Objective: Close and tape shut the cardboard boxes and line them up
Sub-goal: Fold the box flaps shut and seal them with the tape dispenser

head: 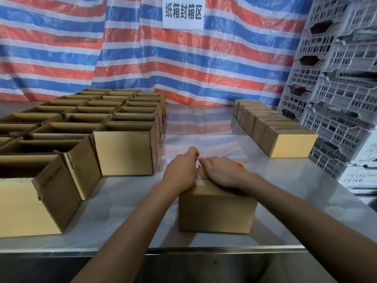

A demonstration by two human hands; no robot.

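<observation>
Working atop the squat cardboard box [216, 211] on the steel bench [306, 190], the left hand [181, 170] pinches glossy clear tape [201, 177] in curled fingers. The right hand [220, 172] arches over an orange object [241, 165]; grip unclear.

Open lane of bare table [195, 127] up mid-frame, bounded at left by a block of open boxes [124, 154] and at right by a row of closed boxes [293, 144]; stacked crates [342, 94] wall the right edge, a striped tarp [183, 64] the top.
</observation>
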